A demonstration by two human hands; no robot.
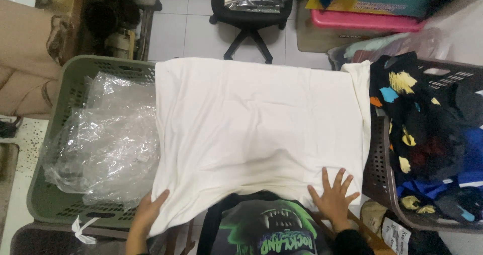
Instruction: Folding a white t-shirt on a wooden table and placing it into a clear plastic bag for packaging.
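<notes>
Cream cloth [256,134]: largest item, spread flat over the counter at frame centre, running from 9 o'clock edge beside the green basket to 3 o'clock edge against the brown basket. Soft creases across it; near edge bows up at 6 o'clock. Counter itself hidden under the cloth

Green basket [65,84]: at 9 o'clock, perforated walls, filled with crumpled clear plastic bags [108,139]. Touching the cloth's left edge

Brown basket [377,169]: at 3 o'clock, perforated, heaped with dark garments [427,129] bearing yellow, blue and orange patches. One cloth corner drapes toward its rim

Office chair [246,13]: at 12 o'clock on the tiled floor, black, carrying a stack of bagged items

Pink tray [367,21]: at 1 o'clock, under coloured boards

Left hand [148,212]: at 7 o'clock, fingers curled over the near left corner of the cloth, pinching the hem

Right hand [334,197]: at 5 o'clock, released, fingers splayed, palm pressed flat on the cloth near its near right corner. Holds nothing

Judgement on step: cloth appears to be in the smoothing/laying-out stage, one corner gripped and the other side pinned down; no fold visible yet. Early in the work

Judgement on next move: would call for even tension between the two hands so the near edge lies straight, and for care that the right corner does not slip off toward the brown basket. Creases at centre want flattening before any fold
</notes>
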